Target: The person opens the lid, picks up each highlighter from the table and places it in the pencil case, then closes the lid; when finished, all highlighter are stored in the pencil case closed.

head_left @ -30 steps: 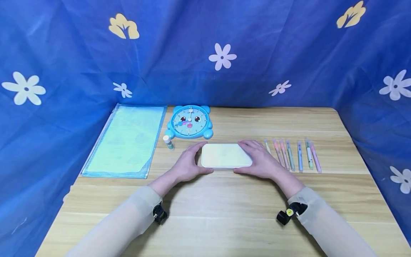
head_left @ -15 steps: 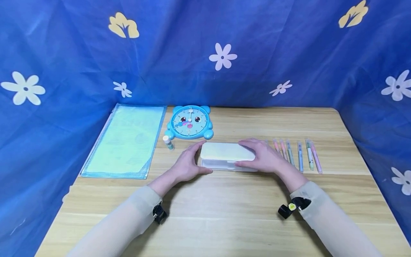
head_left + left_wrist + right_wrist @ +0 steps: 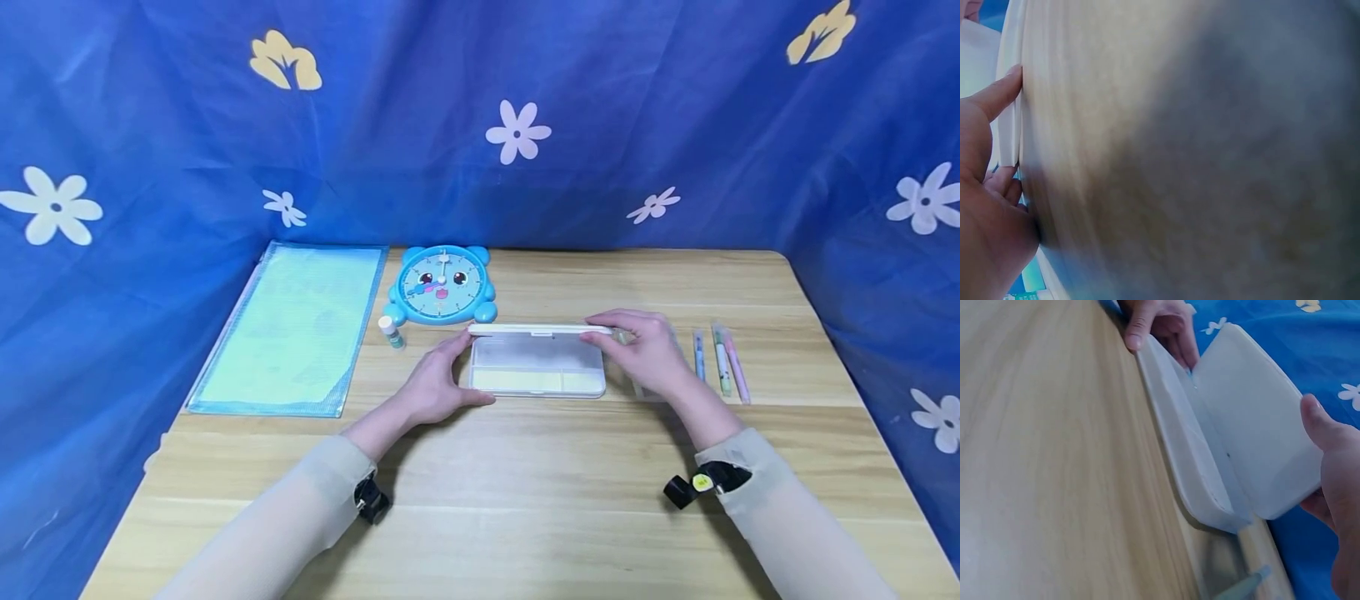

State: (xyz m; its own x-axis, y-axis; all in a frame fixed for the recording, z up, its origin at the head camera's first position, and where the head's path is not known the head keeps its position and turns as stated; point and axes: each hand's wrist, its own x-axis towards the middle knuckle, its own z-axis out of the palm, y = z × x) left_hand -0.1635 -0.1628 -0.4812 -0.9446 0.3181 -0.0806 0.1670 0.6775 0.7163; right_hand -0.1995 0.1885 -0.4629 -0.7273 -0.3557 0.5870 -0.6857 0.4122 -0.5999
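A left hand (image 3: 433,385) is gripping the left end of a white case (image 3: 517,382) on the bench (image 3: 510,517) at the centre of the frame, thumb in front and fingers behind, while the right hand (image 3: 654,352) is pinching the right end of its raised lid (image 3: 510,330) between thumb and fingers. A blue clock (image 3: 453,293) and a white-capped tube (image 3: 391,332) are sitting toward the upper left, a pale blue folder (image 3: 292,329) is lying at left and pens (image 3: 722,362) at centre right
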